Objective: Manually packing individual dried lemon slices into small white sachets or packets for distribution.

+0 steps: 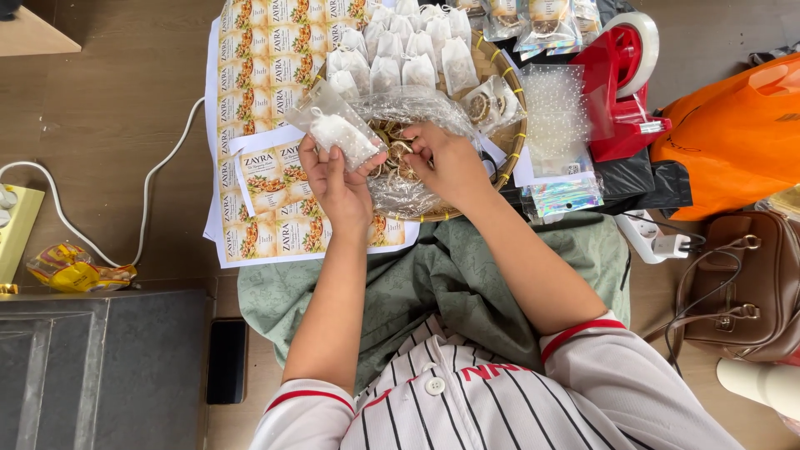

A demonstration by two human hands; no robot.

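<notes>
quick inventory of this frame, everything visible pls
clear pouch: one, holds a white sachet, in left hand
woven basket: one, tan, top centre
white sachets: many, in basket's far half
plastic bag of dried slices: one, clear, in basket
label sheets: several, orange-white, left of basket
tape dispenser: one, red, right
orange bag: one, far right
brown handbag: one, right
left hand: grips pouch
right hand: fingers in plastic bag

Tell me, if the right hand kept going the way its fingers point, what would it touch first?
The right hand points left into the clear plastic bag of dried slices in the woven tray. It would probably meet those slices first, then the small white pouch in the left hand.
</notes>
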